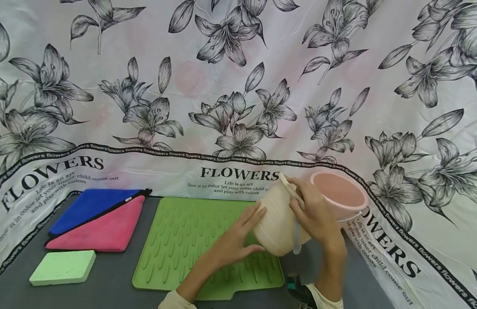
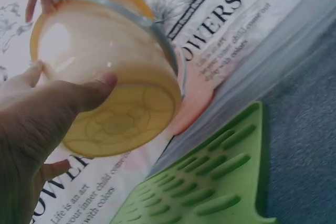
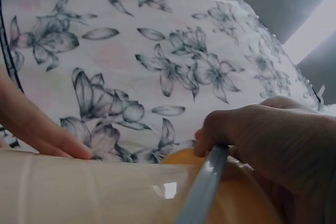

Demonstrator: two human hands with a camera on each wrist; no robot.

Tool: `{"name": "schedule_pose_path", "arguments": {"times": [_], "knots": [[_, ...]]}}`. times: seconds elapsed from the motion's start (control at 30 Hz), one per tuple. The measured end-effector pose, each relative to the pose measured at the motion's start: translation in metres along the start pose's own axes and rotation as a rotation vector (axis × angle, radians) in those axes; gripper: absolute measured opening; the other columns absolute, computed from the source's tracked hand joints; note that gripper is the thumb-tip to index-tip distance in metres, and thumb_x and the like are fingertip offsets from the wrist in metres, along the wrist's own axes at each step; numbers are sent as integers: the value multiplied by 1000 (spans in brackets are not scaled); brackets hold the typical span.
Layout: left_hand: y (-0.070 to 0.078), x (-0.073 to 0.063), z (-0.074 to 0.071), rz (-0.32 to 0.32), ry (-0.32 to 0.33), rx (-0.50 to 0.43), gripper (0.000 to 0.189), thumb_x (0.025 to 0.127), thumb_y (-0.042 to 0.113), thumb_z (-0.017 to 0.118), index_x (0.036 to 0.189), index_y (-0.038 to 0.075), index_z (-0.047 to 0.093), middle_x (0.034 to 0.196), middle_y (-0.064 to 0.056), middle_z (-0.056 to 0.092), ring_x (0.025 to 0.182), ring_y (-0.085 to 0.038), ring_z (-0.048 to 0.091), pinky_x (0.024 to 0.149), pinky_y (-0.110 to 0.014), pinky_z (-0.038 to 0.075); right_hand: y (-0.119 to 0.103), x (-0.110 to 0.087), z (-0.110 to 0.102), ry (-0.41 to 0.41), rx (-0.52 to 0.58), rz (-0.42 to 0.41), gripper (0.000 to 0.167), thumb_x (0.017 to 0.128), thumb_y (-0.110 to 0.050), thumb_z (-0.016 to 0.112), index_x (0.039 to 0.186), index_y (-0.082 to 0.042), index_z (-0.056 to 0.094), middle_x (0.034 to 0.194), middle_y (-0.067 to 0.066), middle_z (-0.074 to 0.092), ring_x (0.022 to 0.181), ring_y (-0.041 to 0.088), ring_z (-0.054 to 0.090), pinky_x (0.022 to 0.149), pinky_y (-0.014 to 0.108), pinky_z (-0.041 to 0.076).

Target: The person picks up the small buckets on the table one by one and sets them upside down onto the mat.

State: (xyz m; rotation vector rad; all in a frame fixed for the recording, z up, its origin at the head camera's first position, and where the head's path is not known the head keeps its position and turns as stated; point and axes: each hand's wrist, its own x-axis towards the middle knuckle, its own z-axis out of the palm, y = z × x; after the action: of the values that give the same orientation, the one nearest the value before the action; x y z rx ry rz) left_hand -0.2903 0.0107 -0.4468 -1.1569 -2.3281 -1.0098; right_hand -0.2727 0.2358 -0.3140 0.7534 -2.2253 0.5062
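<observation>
A cream plastic bucket with a grey handle is held tilted above the right part of a green drying mat. My right hand grips it at the rim, fingers curled over the edge by the handle, as the right wrist view also shows. My left hand touches the bucket's side and lower edge with straight, spread fingers. In the left wrist view the thumb of that hand lies along the edge of the round base. The bucket's inside is mostly hidden.
Behind my right hand stands a pink bucket. On the left lie a folded blue and pink cloth and a pale green sponge on the dark grey table. A flower-printed sheet hangs behind.
</observation>
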Motion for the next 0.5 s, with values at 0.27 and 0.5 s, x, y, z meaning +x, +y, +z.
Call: {"name": "schedule_pose_path", "arguments": {"times": [0.27,0.5], "knots": [[-14,-6,-20,14,107,-87,112,78,30,91,168,23,25,177,-9,18,162,-39,23,121,-55,43,-12,5,6,137,170,-33,39,91,12,66,127,0,70,96,12,67,80,12,58,65,21,53],[-33,-22,-53,-113,170,-237,128,69,19,98,169,24,18,177,-9,18,159,-41,29,114,-58,50,-23,15,10,305,447,-97,31,89,19,61,115,7,73,87,12,61,75,6,51,63,14,44]]}}
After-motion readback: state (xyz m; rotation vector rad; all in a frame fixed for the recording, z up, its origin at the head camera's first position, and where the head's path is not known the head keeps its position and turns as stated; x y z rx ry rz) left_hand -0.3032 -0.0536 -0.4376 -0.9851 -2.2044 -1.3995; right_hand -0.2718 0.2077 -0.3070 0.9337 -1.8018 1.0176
